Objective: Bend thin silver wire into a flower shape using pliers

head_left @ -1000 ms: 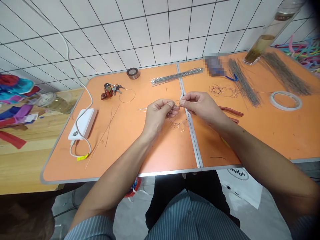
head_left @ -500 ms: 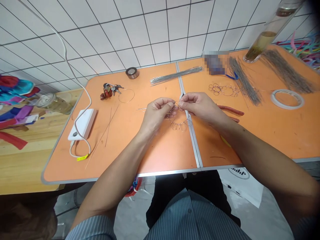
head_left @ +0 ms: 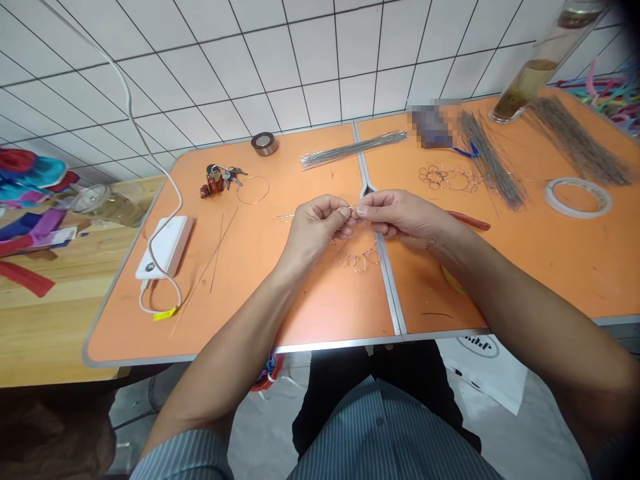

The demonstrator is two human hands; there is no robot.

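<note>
A thin wire bent into a row of small petal-like loops [head_left: 360, 261] hangs below my fingers, low over the orange table. My left hand [head_left: 320, 223] pinches this wire between thumb and fingertips. From the other side my right hand [head_left: 400, 215] is closed on the same wire, its thumb and forefinger almost touching the left fingertips. The exact pinch point is hidden by the fingers. Behind my right wrist shows a red handle [head_left: 470, 221], the rest of that tool being covered. Straight wire ends [head_left: 284, 217] stick out left of my left hand.
Wire bundles lie at the back centre [head_left: 353, 151] and right [head_left: 493, 160]. Wire flower shapes [head_left: 447, 179] and a white tape roll [head_left: 577, 198] are on the right. Left are keys [head_left: 223, 180], a dark tape roll [head_left: 265, 144] and a white power bank [head_left: 165, 248]. A tall glass bottle [head_left: 525, 90] stands behind.
My right hand has turned and lowered slightly, its fingers now folded under the pinch. It covers more of the red-handled tool. My left hand stays nearly still.
</note>
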